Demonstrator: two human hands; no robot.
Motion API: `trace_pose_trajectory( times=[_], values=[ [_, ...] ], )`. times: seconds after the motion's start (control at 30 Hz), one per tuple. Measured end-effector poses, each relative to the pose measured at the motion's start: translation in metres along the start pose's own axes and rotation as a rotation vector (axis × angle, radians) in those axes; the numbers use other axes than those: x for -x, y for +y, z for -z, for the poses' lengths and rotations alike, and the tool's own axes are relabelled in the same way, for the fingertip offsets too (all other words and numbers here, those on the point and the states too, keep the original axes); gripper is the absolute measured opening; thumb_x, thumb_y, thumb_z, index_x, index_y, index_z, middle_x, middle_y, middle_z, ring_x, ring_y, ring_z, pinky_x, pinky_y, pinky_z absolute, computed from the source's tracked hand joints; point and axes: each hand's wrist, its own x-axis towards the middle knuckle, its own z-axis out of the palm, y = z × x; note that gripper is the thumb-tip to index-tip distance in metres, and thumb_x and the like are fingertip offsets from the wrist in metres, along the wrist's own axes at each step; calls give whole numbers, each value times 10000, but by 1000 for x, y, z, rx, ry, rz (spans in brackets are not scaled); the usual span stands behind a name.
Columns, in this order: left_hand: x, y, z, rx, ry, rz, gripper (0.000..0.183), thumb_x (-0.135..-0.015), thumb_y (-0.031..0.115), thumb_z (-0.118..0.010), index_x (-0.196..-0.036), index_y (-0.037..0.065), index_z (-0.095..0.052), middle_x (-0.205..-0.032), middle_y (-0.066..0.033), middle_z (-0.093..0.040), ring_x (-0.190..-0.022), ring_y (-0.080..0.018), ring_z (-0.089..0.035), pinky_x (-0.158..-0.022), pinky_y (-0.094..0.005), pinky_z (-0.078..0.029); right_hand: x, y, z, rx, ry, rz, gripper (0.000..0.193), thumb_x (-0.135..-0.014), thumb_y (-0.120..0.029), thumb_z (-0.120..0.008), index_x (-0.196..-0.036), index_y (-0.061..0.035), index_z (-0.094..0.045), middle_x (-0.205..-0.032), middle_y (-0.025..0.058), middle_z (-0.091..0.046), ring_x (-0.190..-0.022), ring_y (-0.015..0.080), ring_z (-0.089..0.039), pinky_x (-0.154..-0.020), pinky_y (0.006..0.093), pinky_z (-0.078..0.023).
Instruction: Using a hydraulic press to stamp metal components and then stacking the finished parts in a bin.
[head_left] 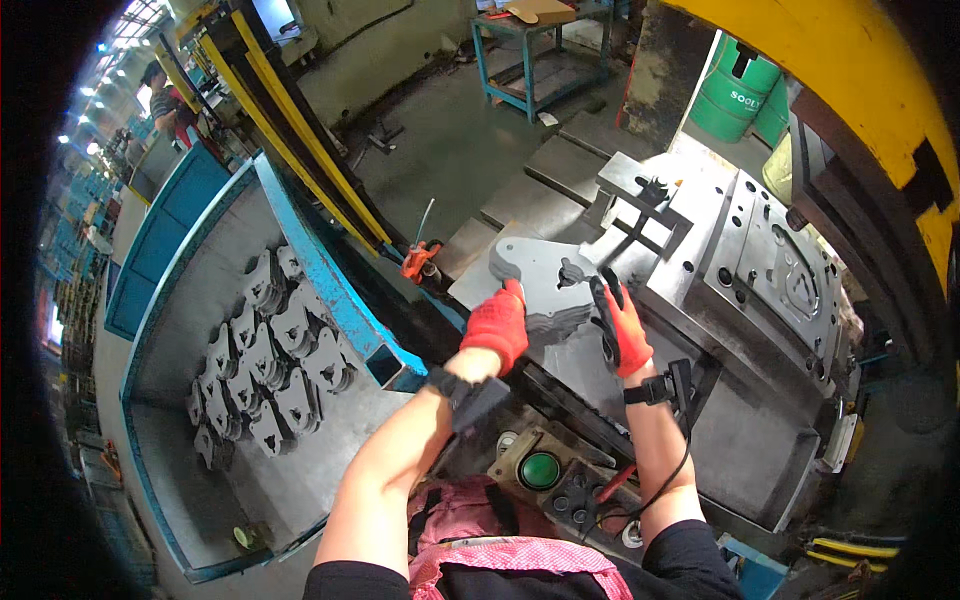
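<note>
A stack of flat grey metal plates [548, 274], each with a rounded lobe and a cut-out hole, lies on the press bed in front of me. My left hand [497, 328], in a red glove, closes on the stack's near left edge; its fingertips are partly hidden. Beside the right edge of the stack is my right hand [622, 328], in a red glove with a black palm. Its fingers are stretched and apart, the palm turned toward the plates. Whether it touches them I cannot tell.
A blue-rimmed metal bin [135, 400] at left holds several stacks of similar plates [265, 355]. At right stands a steel die block [745, 265] under a yellow press frame [850, 50]. A green push button [540, 470] sits before me. Green drums [732, 100] stand behind.
</note>
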Motion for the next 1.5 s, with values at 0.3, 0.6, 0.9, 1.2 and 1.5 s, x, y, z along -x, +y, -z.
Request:
trace_pose_trajectory(
  times=[0.3, 0.6, 0.9, 1.2, 1.5],
  values=[
    [56, 11, -73, 440, 185, -5, 722, -648, 138, -752, -1231, 34, -338, -1119, -241, -504, -1020, -404, -527, -842, -443, -459, -14, 24, 20, -40, -80, -128, 373, -934, -234, -520, -1239, -20, -502, -1130, 76, -599, -961, 146, -586, -829, 265, -459],
    [49, -16, -45, 1835, -489, 681, 585, -648, 432, -803, -953, -36, -630, -877, -69, -623, -729, -161, -584, -672, -305, -474, -53, 12, 15, 258, -105, -304, 428, -858, -370, -612, -1050, 12, -623, -919, 65, -656, -765, 180, -602, -674, 304, -478],
    [46, -24, -80, 1273, -409, 343, 395, -684, 128, -791, -990, -52, -617, -976, -89, -652, -874, -153, -600, -786, -300, -506, 31, 27, 19, 139, -7, -213, 308, -898, -273, -568, -1015, 6, -626, -868, 34, -636, -742, 147, -579, -659, 314, -464],
    [33, -21, -87, 948, -311, 325, 764, -597, 382, -841, -1134, -80, -555, -1087, -151, -633, -968, -215, -597, -852, -324, -478, 26, 22, 36, 377, -367, -86, 361, -977, -262, -441, -1160, 23, -565, -995, 42, -615, -890, 127, -579, -839, 266, -448],
    [62, -5, -26, 1178, -354, 53, 685, -604, 400, -810, -1115, 13, -569, -1067, -138, -638, -1013, -252, -595, -883, -347, -451, 93, 6, 36, -52, 93, -43, 258, -922, -179, -527, -1109, -5, -558, -896, 44, -628, -765, 118, -586, -660, 268, -460]
  ],
)
